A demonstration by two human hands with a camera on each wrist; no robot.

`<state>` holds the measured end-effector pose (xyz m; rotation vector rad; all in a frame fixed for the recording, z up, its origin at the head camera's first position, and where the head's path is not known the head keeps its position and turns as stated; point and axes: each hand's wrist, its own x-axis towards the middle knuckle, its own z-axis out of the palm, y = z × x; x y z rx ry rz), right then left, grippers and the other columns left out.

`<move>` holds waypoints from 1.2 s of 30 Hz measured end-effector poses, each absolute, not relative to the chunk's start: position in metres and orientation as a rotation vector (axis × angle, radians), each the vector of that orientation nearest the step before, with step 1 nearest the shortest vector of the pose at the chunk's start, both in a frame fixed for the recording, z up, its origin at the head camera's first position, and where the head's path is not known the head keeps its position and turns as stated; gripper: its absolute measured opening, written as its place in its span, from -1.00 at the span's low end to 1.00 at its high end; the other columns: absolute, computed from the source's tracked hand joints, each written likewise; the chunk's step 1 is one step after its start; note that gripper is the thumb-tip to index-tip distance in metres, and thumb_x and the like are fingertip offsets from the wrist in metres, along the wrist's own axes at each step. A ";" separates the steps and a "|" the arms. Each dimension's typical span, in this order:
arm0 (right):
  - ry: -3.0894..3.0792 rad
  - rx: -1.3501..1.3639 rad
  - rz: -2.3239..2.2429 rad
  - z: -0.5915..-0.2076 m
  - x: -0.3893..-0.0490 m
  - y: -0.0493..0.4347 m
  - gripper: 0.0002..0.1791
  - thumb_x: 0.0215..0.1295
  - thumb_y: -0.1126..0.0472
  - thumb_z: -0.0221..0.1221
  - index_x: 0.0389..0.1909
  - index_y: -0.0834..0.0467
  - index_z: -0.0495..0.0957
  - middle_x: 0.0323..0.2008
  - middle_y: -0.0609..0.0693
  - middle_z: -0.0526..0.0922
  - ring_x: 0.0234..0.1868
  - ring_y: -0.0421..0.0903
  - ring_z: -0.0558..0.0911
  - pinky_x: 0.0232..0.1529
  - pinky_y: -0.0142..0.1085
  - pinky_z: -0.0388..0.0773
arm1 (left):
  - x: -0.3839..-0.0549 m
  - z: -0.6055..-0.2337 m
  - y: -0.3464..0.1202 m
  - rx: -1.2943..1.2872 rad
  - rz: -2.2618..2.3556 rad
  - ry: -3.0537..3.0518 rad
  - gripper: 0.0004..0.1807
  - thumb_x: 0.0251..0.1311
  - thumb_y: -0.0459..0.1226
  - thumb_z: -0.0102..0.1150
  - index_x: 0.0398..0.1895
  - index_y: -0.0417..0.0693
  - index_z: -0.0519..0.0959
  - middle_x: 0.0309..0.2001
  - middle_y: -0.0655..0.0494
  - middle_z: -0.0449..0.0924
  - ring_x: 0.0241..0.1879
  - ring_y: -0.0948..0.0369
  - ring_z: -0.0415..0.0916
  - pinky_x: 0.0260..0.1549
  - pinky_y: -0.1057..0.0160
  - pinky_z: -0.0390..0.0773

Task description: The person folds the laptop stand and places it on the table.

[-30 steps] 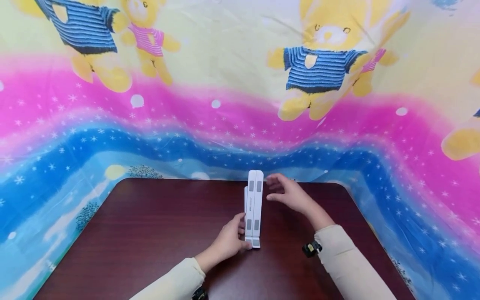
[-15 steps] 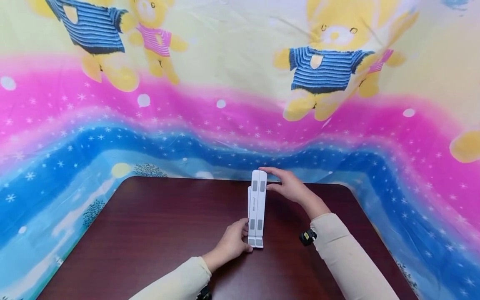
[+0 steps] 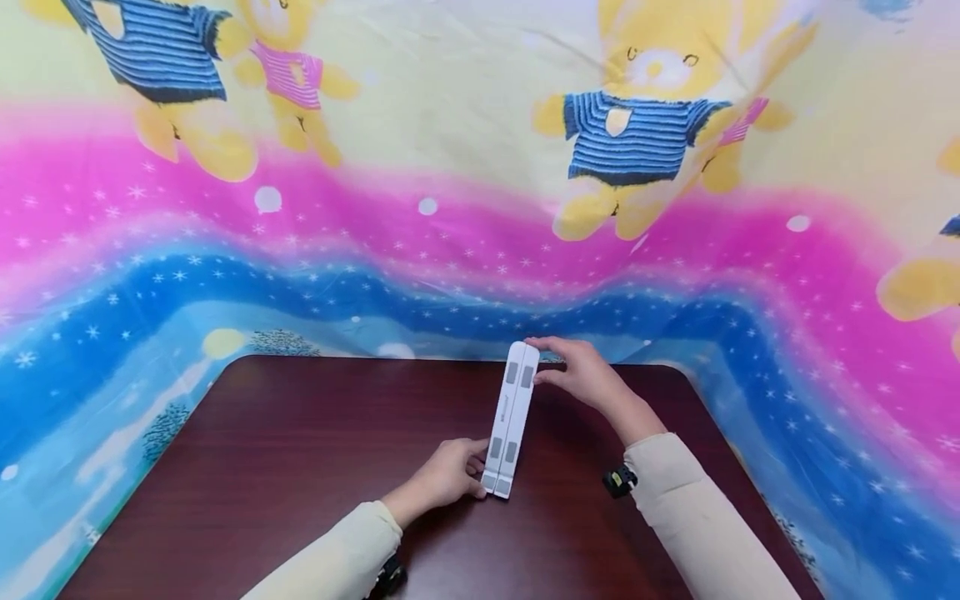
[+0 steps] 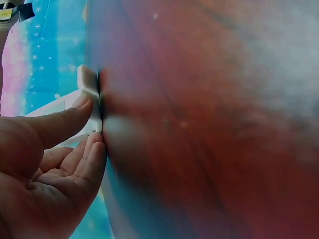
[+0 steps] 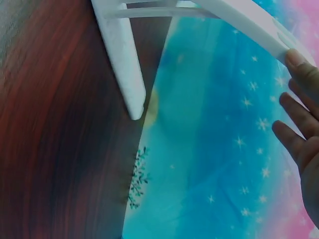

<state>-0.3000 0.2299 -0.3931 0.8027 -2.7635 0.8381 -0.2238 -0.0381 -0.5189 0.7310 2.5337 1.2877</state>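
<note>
A white folding laptop stand [image 3: 510,421] with grey pads stands on the table in the head view, its two rails side by side and its top leaning right. My left hand [image 3: 447,473] holds the lower end; in the left wrist view the thumb [image 4: 75,112] lies on the stand's lip [image 4: 87,77], with fingers beneath. At the upper end, my right hand [image 3: 588,377] pinches the tip between thumb and forefinger. A lower bar [image 5: 122,64] of the stand lies along the table in the right wrist view, joined by crosspieces to the raised rail [image 5: 249,22].
The dark red-brown table [image 3: 315,467] has rounded far corners. Behind and around it hangs a cloth [image 3: 420,242] printed with bears and snowflakes. Both cream sleeves [image 3: 697,500] carry a small black wrist camera [image 3: 619,481].
My right hand has closed in from beside the stand and taken hold of its top end. The stand has turned from nearly straight to leaning right. The left hand keeps its hold below.
</note>
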 end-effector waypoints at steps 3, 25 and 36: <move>-2.788 0.819 0.847 -0.392 -0.300 0.237 -0.27 0.24 0.12 0.44 0.44 -0.04 0.44 0.33 -0.02 0.57 0.35 0.10 0.53 0.21 0.07 0.58 | -0.223 -0.520 -0.041 0.699 1.321 2.503 -0.12 -0.11 -0.50 0.57 0.39 -0.41 0.41 -0.05 -0.09 0.69 -0.09 0.07 0.68 -0.08 0.19 0.70; -2.770 1.025 0.609 -0.368 -0.288 0.263 -0.25 0.21 0.16 0.46 0.44 -0.03 0.46 0.36 0.05 0.54 0.39 0.13 0.49 0.27 0.05 0.55 | -0.229 -0.513 -0.049 0.814 1.243 2.547 -0.45 -0.06 -0.49 0.53 0.11 -0.33 0.66 -0.14 -0.07 0.78 -0.16 0.08 0.74 -0.17 0.30 0.69; -2.810 0.979 0.623 -0.366 -0.286 0.263 -0.29 0.19 0.17 0.47 0.40 -0.03 0.52 0.30 0.04 0.61 0.31 0.10 0.58 0.18 -0.02 0.63 | -0.215 -0.515 -0.027 0.806 1.053 2.788 -0.50 -0.23 -0.19 0.72 -0.13 -0.10 0.75 -0.26 0.14 0.74 -0.28 0.32 0.63 -0.29 0.42 0.59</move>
